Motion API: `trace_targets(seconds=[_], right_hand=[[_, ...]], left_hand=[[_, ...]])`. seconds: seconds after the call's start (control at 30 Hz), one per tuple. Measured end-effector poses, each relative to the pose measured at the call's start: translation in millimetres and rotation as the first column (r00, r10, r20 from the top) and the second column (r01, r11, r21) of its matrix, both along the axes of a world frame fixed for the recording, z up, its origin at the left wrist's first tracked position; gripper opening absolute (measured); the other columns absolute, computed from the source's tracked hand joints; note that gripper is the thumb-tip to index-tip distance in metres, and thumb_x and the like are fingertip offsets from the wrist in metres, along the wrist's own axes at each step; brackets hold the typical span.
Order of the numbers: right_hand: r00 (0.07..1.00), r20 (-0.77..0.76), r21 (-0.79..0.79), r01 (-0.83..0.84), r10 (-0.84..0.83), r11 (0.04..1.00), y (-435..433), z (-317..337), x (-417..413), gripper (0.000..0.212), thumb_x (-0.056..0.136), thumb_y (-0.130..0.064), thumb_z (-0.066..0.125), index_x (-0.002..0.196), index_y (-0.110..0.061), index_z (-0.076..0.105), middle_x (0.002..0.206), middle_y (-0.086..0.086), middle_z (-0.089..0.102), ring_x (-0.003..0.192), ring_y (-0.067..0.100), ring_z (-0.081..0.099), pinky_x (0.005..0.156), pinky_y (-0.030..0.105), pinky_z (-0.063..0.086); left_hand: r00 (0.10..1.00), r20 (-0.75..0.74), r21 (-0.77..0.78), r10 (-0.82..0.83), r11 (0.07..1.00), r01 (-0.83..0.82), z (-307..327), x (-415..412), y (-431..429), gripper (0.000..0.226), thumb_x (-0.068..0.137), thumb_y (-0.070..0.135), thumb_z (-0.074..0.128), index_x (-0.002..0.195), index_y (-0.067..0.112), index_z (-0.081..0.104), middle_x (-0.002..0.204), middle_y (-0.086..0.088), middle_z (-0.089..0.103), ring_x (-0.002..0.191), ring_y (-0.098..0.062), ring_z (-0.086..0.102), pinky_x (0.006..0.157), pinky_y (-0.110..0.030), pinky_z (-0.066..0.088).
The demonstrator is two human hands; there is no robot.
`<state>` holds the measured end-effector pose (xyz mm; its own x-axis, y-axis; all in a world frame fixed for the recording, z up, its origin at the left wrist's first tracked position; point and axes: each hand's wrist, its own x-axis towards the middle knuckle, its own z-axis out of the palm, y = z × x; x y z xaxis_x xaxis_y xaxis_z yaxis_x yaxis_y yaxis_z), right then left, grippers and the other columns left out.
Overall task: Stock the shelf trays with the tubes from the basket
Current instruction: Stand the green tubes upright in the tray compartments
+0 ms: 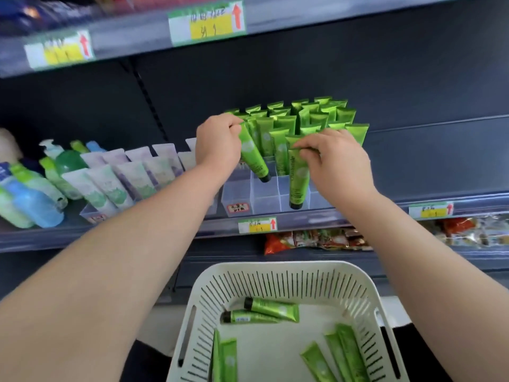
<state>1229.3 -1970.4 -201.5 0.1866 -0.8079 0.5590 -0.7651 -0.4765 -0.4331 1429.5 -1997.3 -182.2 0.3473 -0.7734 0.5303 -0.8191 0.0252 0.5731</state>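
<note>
My left hand pinches the flat end of a green tube, cap down and tilted, its black cap at a slot of the clear divided tray on the shelf. In my right hand hangs a second green tube, gripped by its top and held upright, with its cap low in a front slot. Behind both hands, many green tubes stand in the tray's rear slots. Below, the white slotted basket holds several more green tubes lying flat.
Pale lilac and green tubes fill a tray to the left, beside blue and green bottles. Price labels run along the shelf edge. Snack packets lie on the shelf below. The upper shelf edge overhangs.
</note>
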Motion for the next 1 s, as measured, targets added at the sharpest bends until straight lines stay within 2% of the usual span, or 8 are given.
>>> trace_targets(seconds=[0.1, 0.27, 0.47, 0.67, 0.73, 0.87, 1.0], right_hand=[[1.0, -0.009, -0.002, -0.007, 0.007, 1.0, -16.8, 4.7, 2.2, 0.024, 0.097, -0.022, 0.049, 0.108, -0.031, 0.068, 0.1, -0.007, 0.064, 0.099, 0.02, 0.048, 0.069, 0.031, 0.043], [0.999, -0.001, -0.002, -0.044, 0.044, 0.999, -34.0, 2.4, 6.5, 0.024, 0.097, -0.021, 0.048, 0.109, -0.027, 0.068, 0.096, -0.005, 0.063, 0.094, 0.021, 0.047, 0.07, 0.035, 0.047], [0.998, 0.017, 0.039, -0.054, 0.053, 0.998, -41.9, -2.8, 8.1, 0.025, 0.097, -0.019, 0.048, 0.108, -0.028, 0.069, 0.094, -0.007, 0.061, 0.095, 0.02, 0.048, 0.069, 0.033, 0.046], [0.998, 0.035, 0.027, -0.053, 0.052, 0.998, -44.8, 12.9, 17.6, 0.025, 0.095, -0.018, 0.049, 0.107, -0.027, 0.069, 0.095, -0.005, 0.062, 0.096, 0.021, 0.048, 0.073, 0.034, 0.045], [0.997, 0.051, 0.001, -0.05, 0.05, 0.999, -47.6, 20.7, 25.7, 0.025, 0.095, -0.019, 0.049, 0.108, -0.027, 0.068, 0.096, -0.003, 0.062, 0.097, 0.022, 0.049, 0.075, 0.035, 0.045], [0.999, 0.044, -0.054, -0.008, 0.011, 0.998, -60.3, 28.2, 47.8, 0.026, 0.095, -0.019, 0.048, 0.109, -0.028, 0.068, 0.102, -0.003, 0.063, 0.101, 0.023, 0.05, 0.07, 0.032, 0.041], [1.0, 0.016, -0.045, 0.018, -0.017, 0.999, -76.7, 23.7, 68.1, 0.027, 0.095, -0.02, 0.047, 0.11, -0.026, 0.068, 0.106, 0.0, 0.063, 0.102, 0.025, 0.049, 0.069, 0.033, 0.044]], left_hand=[[0.999, 0.049, 0.037, -0.014, 0.999, 0.012, -0.5, 0.2, -33.0, 0.027, 0.096, 0.012, 0.051, 0.114, 0.018, 0.071, 0.113, -0.004, 0.069, 0.107, -0.023, 0.059, 0.085, -0.024, 0.042], [0.986, 0.132, 0.202, -0.101, 0.977, 0.073, -14.2, 4.4, -73.0, 0.028, 0.097, 0.013, 0.05, 0.114, 0.02, 0.07, 0.116, -0.007, 0.067, 0.104, -0.026, 0.06, 0.085, -0.026, 0.047], [0.956, 0.205, 0.279, -0.212, 0.948, 0.15, -31.9, 6.2, -86.5, 0.026, 0.097, 0.013, 0.051, 0.112, 0.018, 0.071, 0.116, -0.006, 0.068, 0.108, -0.024, 0.06, 0.086, -0.028, 0.045], [0.958, 0.223, 0.231, -0.18, 0.965, 0.128, -25.6, 8.2, -73.5, 0.037, 0.096, 0.004, 0.052, 0.128, 0.019, 0.061, 0.126, -0.009, 0.061, 0.113, -0.027, 0.057, 0.093, -0.038, 0.048], [0.96, 0.209, 0.191, -0.188, 0.97, 0.149, -21.3, 13.1, -61.9, 0.036, 0.095, 0.003, 0.053, 0.127, 0.017, 0.061, 0.125, -0.01, 0.061, 0.112, -0.027, 0.058, 0.093, -0.039, 0.048], [0.957, 0.199, 0.166, -0.213, 0.969, 0.181, -21.8, 23.6, -29.9, 0.032, 0.093, 0.002, 0.053, 0.119, 0.017, 0.065, 0.115, -0.006, 0.064, 0.099, -0.018, 0.058, 0.085, -0.033, 0.048], [0.947, 0.197, 0.209, -0.254, 0.955, 0.213, -29.7, 33.9, -6.4, 0.028, 0.093, 0.004, 0.054, 0.115, 0.015, 0.067, 0.122, -0.005, 0.064, 0.111, -0.022, 0.058, 0.096, -0.037, 0.047]])
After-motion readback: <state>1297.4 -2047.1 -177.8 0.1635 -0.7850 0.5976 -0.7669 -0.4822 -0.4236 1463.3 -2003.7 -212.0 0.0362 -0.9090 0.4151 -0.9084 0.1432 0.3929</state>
